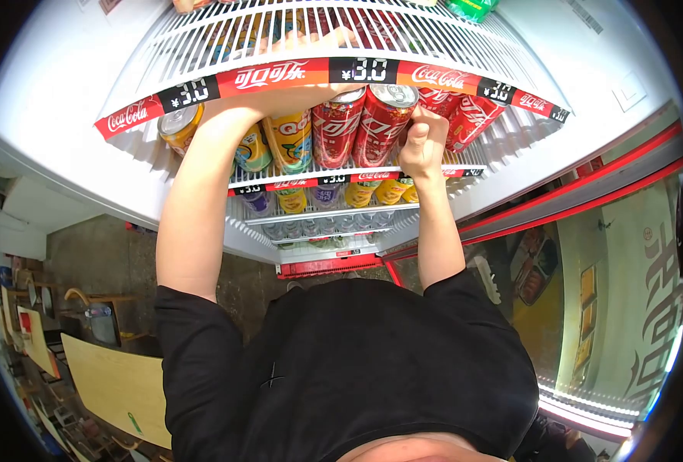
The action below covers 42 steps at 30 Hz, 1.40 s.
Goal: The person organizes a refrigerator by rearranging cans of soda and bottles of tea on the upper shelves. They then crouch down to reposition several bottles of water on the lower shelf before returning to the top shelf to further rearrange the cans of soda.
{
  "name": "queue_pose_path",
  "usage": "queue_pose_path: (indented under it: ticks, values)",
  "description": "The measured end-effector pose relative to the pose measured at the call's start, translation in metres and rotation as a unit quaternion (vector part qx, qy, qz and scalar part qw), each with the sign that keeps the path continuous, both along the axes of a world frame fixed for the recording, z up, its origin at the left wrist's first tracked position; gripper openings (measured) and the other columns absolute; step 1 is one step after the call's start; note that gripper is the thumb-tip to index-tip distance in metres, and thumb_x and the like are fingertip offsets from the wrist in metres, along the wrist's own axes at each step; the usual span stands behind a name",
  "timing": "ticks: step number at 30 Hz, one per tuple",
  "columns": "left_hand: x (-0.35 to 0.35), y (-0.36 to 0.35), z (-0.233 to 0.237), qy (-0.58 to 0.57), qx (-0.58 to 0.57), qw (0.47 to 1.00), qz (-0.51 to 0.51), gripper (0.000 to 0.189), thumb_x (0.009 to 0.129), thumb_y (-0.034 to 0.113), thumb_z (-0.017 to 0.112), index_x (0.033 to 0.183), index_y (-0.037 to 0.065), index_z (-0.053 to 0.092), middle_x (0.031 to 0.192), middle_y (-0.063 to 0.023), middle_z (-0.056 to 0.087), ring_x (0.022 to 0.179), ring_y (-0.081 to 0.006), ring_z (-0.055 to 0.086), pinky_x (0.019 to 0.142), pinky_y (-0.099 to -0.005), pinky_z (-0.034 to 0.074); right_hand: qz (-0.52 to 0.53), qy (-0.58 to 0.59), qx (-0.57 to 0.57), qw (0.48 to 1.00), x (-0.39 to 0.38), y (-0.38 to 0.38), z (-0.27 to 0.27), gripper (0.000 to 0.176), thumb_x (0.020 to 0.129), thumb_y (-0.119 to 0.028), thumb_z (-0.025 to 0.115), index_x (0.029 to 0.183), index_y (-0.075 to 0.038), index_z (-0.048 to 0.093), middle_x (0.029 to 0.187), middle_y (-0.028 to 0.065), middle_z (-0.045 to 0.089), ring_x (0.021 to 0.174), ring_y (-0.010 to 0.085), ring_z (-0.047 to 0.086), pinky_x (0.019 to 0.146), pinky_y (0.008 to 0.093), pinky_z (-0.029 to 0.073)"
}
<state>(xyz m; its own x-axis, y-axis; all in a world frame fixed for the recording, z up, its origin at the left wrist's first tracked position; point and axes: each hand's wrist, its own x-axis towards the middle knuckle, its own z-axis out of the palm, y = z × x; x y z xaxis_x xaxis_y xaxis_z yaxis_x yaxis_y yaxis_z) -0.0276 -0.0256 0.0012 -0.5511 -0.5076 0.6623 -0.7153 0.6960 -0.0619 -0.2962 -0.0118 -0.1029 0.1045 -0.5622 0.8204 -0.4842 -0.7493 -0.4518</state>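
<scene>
My left arm reaches under the price strip into the fridge, and my left hand [322,38] shows in part through the wire shelf above. Its fingers extend over the cans behind the strip. Below that forearm stand a yellow can [291,144] and a red Coca-Cola can [338,129]. My right hand [424,144] is closed, fingers curled, right at the side of another red Coca-Cola can [385,125]. Whether it grips anything I cannot tell. Behind its knuckles, more red cans [474,123] lean toward the right wall.
The upper wire shelf [226,38] carries a price strip [272,75] close above my arms. Bottles [359,194] fill lower shelves. The red-edged fridge door [587,192] stands open at right. Wooden tables [114,381] are behind at left.
</scene>
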Motion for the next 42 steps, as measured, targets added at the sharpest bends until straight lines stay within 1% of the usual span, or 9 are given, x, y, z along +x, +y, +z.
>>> queue_pose_path:
  ticks: [8,12,13,17,25,30,33,35,42]
  values:
    - [-0.013,-0.004,0.006,-0.007,0.036,0.999,-0.026,0.044,0.090,0.027,0.064,0.129,0.010,0.057,0.125,-0.0200,0.064,0.114,-0.0369,0.062,0.102,-0.0445,0.047,-0.106,-0.052,-0.026,0.993,0.012,0.018,0.021,0.025,0.102,-0.012,0.050,0.083,-0.001,0.062,0.055,0.0133,0.054,0.049,0.0283,0.058,0.049,0.0366,0.042]
    - [-0.012,-0.001,0.006,-0.010,0.044,0.999,-0.026,0.043,0.090,0.027,0.065,0.129,0.010,0.058,0.125,-0.0202,0.064,0.114,-0.0370,0.062,0.102,-0.0445,0.048,-0.160,-0.125,-0.066,0.977,0.014,0.011,0.011,0.013,0.093,-0.003,0.064,0.080,-0.003,0.062,0.062,0.0043,0.055,0.048,0.0138,0.051,0.047,0.0291,0.039]
    - [-0.012,-0.001,0.006,-0.012,0.044,0.999,-0.025,0.043,0.090,0.027,0.065,0.129,0.010,0.058,0.125,-0.0202,0.064,0.113,-0.0370,0.062,0.102,-0.0445,0.048,-0.146,-0.122,-0.076,0.979,0.012,0.012,0.009,0.007,0.089,-0.001,0.069,0.088,-0.001,0.062,0.082,0.0049,0.059,0.051,0.0083,0.047,0.047,0.0242,0.040]
    - [-0.012,-0.001,0.009,-0.011,0.054,0.998,-0.027,0.043,0.090,0.027,0.065,0.129,0.010,0.058,0.124,-0.0204,0.064,0.113,-0.0371,0.063,0.101,-0.0445,0.048,-0.169,-0.117,-0.042,0.978,0.013,0.020,0.008,0.033,0.086,-0.003,0.072,0.113,0.003,0.056,0.121,0.0170,0.050,0.058,0.0118,0.055,0.050,0.0229,0.048]
    - [0.005,-0.011,0.002,0.007,0.021,1.000,-0.008,0.037,0.092,0.032,0.062,0.121,0.010,0.059,0.117,-0.0197,0.064,0.108,-0.0373,0.061,0.097,-0.0451,0.048,-0.208,-0.090,-0.014,0.974,0.017,0.025,0.005,0.059,0.084,-0.002,0.071,0.135,0.007,0.043,0.134,0.0289,0.046,0.090,0.0239,0.064,0.070,0.0293,0.055]
    - [0.041,-0.038,-0.030,-0.362,-0.201,0.894,0.170,0.050,0.103,0.042,0.051,0.144,0.014,0.051,0.147,-0.0172,0.053,0.135,-0.0327,0.052,0.111,-0.0489,0.042,-0.226,-0.085,0.012,0.970,0.015,0.020,-0.003,0.063,0.081,0.006,0.069,0.138,0.009,0.043,0.133,0.0232,0.053,0.066,0.0153,0.063,0.060,0.0255,0.051]
    - [0.027,-0.045,-0.044,-0.154,-0.081,0.975,0.136,0.057,0.103,0.047,0.049,0.147,0.012,0.047,0.152,-0.0170,0.048,0.140,-0.0325,0.046,0.116,-0.0491,0.037,-0.271,-0.008,-0.012,0.962,0.004,0.010,-0.008,0.061,0.083,-0.003,0.072,0.137,0.010,0.045,0.126,0.0238,0.059,0.072,0.0202,0.066,0.068,0.0309,0.053]
    - [0.031,-0.041,-0.047,-0.213,-0.156,0.951,0.160,0.058,0.103,0.045,0.049,0.149,0.009,0.045,0.153,-0.0148,0.048,0.142,-0.0269,0.044,0.118,-0.0452,0.033,-0.250,-0.047,0.102,0.962,0.006,0.014,-0.003,0.061,0.087,-0.013,0.074,0.136,0.011,0.046,0.124,0.0272,0.062,0.085,0.0298,0.071,0.079,0.0393,0.055]
    - [0.012,-0.024,-0.023,-0.044,-0.049,0.996,0.055,0.058,0.101,0.045,0.051,0.146,0.009,0.046,0.149,-0.0152,0.050,0.139,-0.0279,0.046,0.116,-0.0436,0.035,-0.073,-0.202,0.254,0.943,0.001,0.006,0.001,0.054,0.104,-0.029,0.056,0.142,0.007,0.043,0.121,0.0211,0.067,0.070,0.0202,0.069,0.058,0.0314,0.055]
